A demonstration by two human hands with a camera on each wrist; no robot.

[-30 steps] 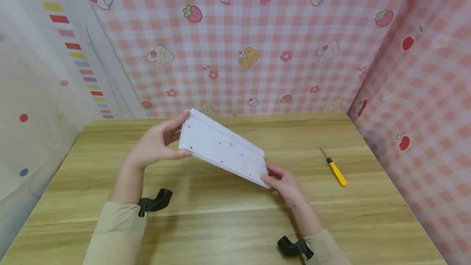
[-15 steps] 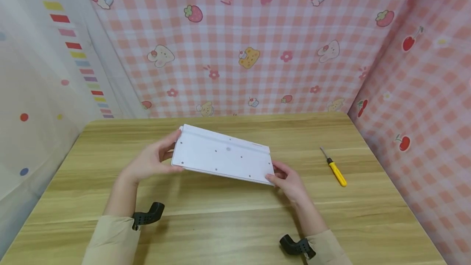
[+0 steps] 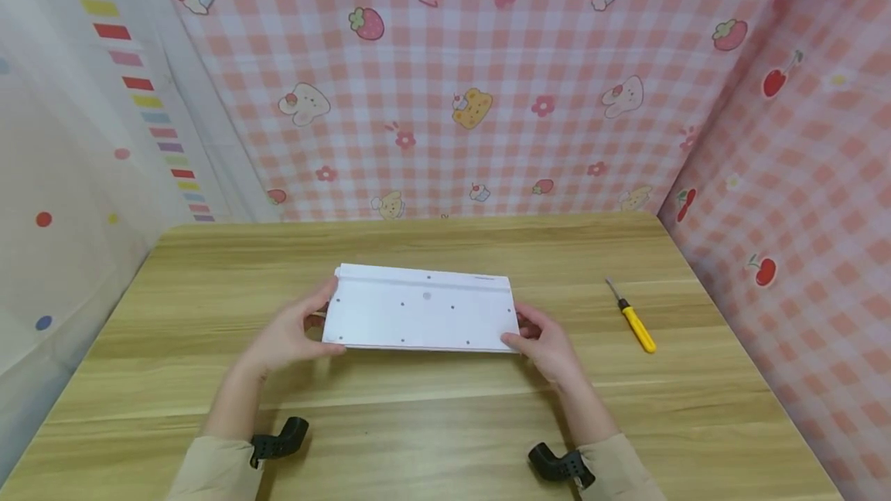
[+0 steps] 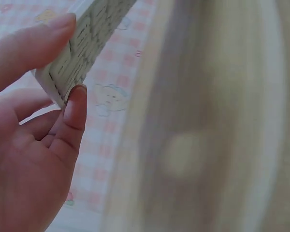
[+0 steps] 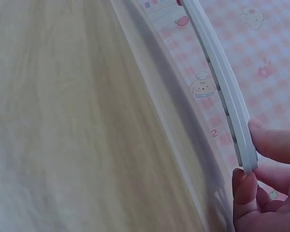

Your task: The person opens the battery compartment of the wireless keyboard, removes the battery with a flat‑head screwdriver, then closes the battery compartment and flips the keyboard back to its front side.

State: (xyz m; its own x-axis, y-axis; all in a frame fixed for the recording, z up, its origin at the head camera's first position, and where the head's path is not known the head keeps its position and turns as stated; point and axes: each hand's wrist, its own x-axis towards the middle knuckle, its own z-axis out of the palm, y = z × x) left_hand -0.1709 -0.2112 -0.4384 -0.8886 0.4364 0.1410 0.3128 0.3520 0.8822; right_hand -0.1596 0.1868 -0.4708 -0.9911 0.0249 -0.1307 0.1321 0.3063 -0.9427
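A white keyboard (image 3: 428, 319) is held with its underside up, small screw holes dotting its back in the head view. My left hand (image 3: 288, 337) grips its left end, thumb at the near corner and fingers at the far side. The right hand (image 3: 548, 344) pinches the near right corner, thumb on the back. In the left wrist view, rows of keys show on the keyboard's (image 4: 94, 38) face between thumb and fingers. Seen from the right wrist, the keyboard (image 5: 227, 92) is edge-on above the table, its key sides facing the wood.
A screwdriver (image 3: 636, 327) with a yellow handle lies on the wooden table (image 3: 431, 439) to the right of the right hand. A pink checked cloth (image 3: 445, 60) hangs behind the table, with more cloth along both sides.
The left hand has come down and toward me, lowering the keyboard's raised left end. From a steep slant the keyboard has turned nearly level; the right hand has hardly moved.
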